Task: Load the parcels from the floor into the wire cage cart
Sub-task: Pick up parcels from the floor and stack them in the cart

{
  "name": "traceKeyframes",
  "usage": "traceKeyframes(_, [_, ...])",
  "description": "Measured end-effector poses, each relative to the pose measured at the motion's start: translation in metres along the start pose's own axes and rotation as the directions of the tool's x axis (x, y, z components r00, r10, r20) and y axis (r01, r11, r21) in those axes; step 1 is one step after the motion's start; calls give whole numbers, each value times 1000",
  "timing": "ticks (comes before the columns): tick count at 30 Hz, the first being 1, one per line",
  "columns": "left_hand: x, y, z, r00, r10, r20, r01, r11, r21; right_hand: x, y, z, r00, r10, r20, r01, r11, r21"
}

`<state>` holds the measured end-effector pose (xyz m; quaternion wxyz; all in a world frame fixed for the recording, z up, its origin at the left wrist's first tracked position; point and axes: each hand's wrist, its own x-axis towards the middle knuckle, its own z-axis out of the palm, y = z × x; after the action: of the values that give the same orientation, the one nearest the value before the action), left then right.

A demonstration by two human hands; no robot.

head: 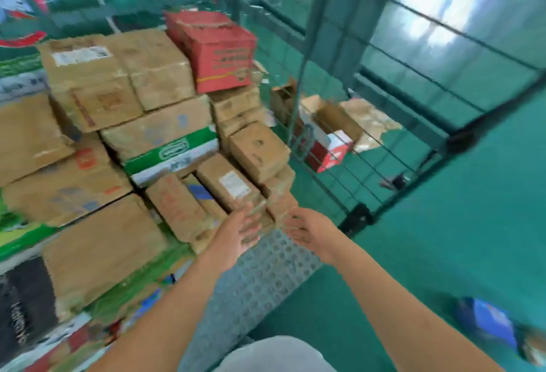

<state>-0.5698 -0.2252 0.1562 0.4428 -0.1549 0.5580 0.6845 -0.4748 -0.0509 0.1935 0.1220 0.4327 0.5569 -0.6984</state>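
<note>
Brown cartons fill most of the cart (325, 55), stacked high with a red box (220, 46) on top, so I judge the loading well along. My left hand (239, 231) and right hand (307, 230) reach toward a small parcel (280, 204) at the stack's front edge, fingers spread, gripping nothing that I can make out through the blur. Beyond the wire, a few boxes (328, 135) lie on the floor (458, 224), yet to load.

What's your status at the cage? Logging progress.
Left hand and right hand open, at small brown parcel. Cage cart stacked with boxes, red box on top. Nothing blocking.
</note>
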Motion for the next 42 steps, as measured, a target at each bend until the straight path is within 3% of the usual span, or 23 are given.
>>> traceKeyframes(5, [-37,-98,98,985,-91,144,55,971,234,-80,105,-120,983,47,-177,-13,982,189])
traceKeyframes(12, [-88,-220,236,934,-201,295,28,865,500,-183,228,-255,910,128,-395,64,897,438])
traceKeyframes(20, [-118,-310,364,814,-366,451,-67,713,698,-252,308,-355,809,237,-537,184,766,615])
traceKeyframes(24, [-110,-351,423,755,-462,466,-80,640,764,-262,337,-401,760,327,-562,225,678,699])
traceKeyframes(33, [-33,-426,571,677,-632,376,-9,504,864,-234,357,-534,664,523,-535,247,522,816])
traceKeyframes(42, [43,-428,719,661,-675,328,0,438,899,-187,297,-673,639,575,-511,208,510,835])
